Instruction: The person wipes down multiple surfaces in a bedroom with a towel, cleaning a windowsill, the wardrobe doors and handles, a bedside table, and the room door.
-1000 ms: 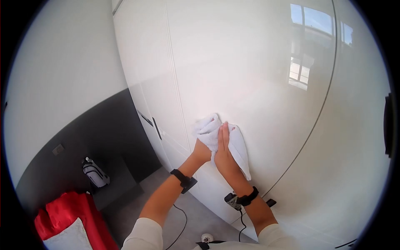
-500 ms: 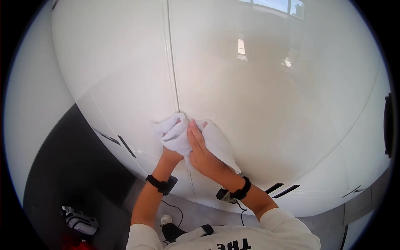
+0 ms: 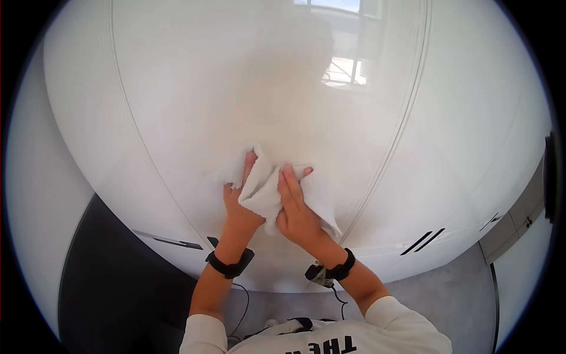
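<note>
A white cloth (image 3: 264, 187) lies bunched against the glossy white cabinet door (image 3: 236, 106). My left hand (image 3: 240, 206) grips its left side, with some fingers hidden in the folds and one finger showing near the top. On the cloth's right half, my right hand (image 3: 299, 219) presses with two fingers together, holding the fabric against the door. Another fingertip pokes out at the cloth's upper right edge. One corner of the cloth hangs down beside my right wrist.
Vertical seams divide the white doors on both sides of my hands. Black handles (image 3: 422, 242) sit low on the right, with a dark handle strip (image 3: 177, 242) low on the left. A black panel (image 3: 118, 283) stands at lower left. Black wristbands with cables are on both wrists.
My view has shifted right along the doors, and both hands with the cloth are now on the panel right of the seam they were at. More of my left hand's fingers show.
</note>
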Action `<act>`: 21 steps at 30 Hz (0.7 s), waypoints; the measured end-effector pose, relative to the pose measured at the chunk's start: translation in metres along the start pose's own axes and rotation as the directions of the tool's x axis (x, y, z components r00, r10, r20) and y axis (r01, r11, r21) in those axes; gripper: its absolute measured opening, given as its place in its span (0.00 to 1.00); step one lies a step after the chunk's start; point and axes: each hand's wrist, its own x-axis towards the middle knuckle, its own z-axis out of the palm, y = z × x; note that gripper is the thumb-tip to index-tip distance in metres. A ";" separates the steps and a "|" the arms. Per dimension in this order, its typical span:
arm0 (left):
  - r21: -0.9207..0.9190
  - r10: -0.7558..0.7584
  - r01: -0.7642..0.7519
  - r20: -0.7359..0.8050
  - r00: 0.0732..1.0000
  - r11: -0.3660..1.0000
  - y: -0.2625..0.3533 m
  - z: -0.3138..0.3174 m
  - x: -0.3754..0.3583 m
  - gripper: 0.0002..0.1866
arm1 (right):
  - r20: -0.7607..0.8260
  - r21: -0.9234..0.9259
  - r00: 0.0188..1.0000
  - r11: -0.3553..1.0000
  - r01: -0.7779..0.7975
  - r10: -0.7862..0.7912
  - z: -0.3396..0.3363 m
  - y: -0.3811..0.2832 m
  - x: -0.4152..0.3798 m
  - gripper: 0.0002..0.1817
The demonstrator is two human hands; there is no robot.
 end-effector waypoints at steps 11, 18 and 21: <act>-0.186 -0.131 0.148 0.102 0.986 0.971 0.005 0.054 -0.138 0.31 | 0.190 0.058 0.969 0.987 0.148 -0.157 0.036 -0.017 -0.069 0.28; 0.006 0.005 -0.005 0.124 0.992 1.000 0.036 -0.022 0.002 0.24 | 0.049 0.026 0.990 0.991 0.130 -0.132 -0.032 0.005 0.004 0.29; -0.120 -0.025 0.013 -0.096 0.995 0.993 0.043 -0.023 0.046 0.28 | -0.139 -0.068 0.986 0.994 0.087 -0.096 -0.048 0.024 0.031 0.30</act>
